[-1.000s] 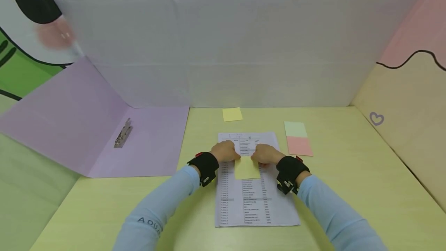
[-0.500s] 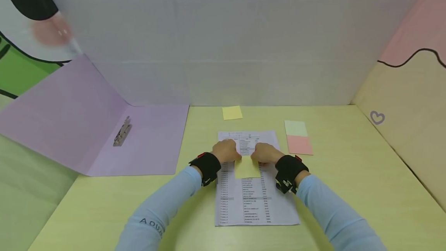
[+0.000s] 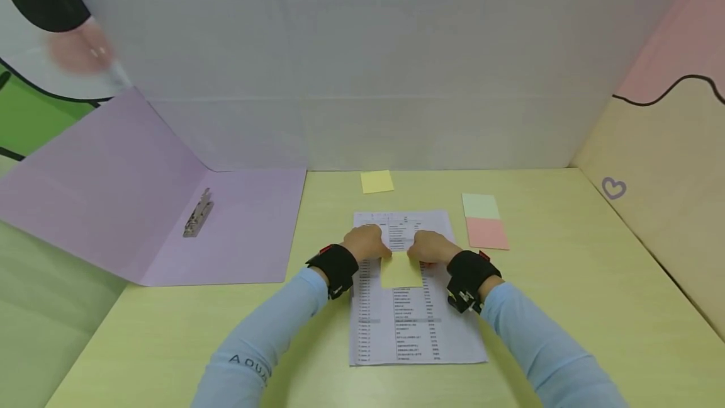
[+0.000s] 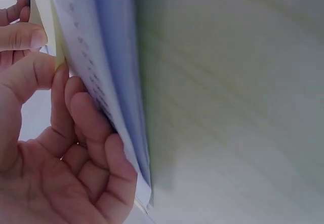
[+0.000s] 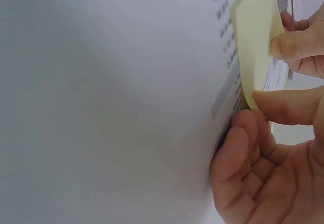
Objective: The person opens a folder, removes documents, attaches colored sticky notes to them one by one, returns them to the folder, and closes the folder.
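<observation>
A yellow sticky note (image 3: 401, 271) lies over the upper middle of a stack of printed sheets (image 3: 416, 339). My left hand (image 3: 365, 242) pinches the note's upper left corner between thumb and index finger. At the upper right corner, my right hand (image 3: 432, 247) pinches it the same way. In the left wrist view the corner of the note (image 4: 59, 51) shows between thumb and finger, the other fingers curled against the paper. The right wrist view shows the note (image 5: 255, 36) held close over the printed text, its lower part leaning toward the sheet.
Another yellow sticky note (image 3: 377, 182) lies near the back wall. To the right are a pale green note (image 3: 481, 206) and a pink note (image 3: 487, 233), edge to edge. A purple folder (image 3: 255, 225) stands open at the left, with a metal clip (image 3: 198, 214) inside.
Both hands keep their hold on the sticky note, nearly still. The whole scene sits slightly higher in the head view.
</observation>
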Available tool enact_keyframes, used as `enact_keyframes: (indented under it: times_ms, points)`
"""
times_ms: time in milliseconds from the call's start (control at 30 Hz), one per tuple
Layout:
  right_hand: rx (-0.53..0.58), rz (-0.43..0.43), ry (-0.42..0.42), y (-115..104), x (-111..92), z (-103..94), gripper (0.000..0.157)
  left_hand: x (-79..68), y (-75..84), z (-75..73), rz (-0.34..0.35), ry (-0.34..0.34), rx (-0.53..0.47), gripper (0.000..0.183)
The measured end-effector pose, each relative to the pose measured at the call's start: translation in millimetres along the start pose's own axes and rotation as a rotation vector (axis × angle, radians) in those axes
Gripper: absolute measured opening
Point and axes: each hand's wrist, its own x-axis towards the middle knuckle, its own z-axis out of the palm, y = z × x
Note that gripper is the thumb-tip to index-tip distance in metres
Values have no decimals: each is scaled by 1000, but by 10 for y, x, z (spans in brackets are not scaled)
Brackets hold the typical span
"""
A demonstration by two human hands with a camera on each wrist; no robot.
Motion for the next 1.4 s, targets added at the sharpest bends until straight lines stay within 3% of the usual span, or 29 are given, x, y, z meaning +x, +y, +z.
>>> enact_keyframes:
  times_ms: [200,367,733,1000,1267,1400]
  points:
    - [13,8,-13,-11,-3,-1,17,-15,-21,-33,11,-14,-13,25]
    - [19,2,-1,11,2,-3,18,66,-91,1,50,-8,-21,28]
    - [24,27,-1,-3,-8,-17,21,120,-74,-106,51,-94,3,40]
    - [-1,50,-10,-25,9,-60,23,56,-70,-143,48,-127,-23,27]
    - [-60,143,0,-68,91,-7,61,6,-29,-151,31,-151,-48,31]
    - [-119,173,25,-115,103,18,73,8,-25,-141,22,-166,-77,31]
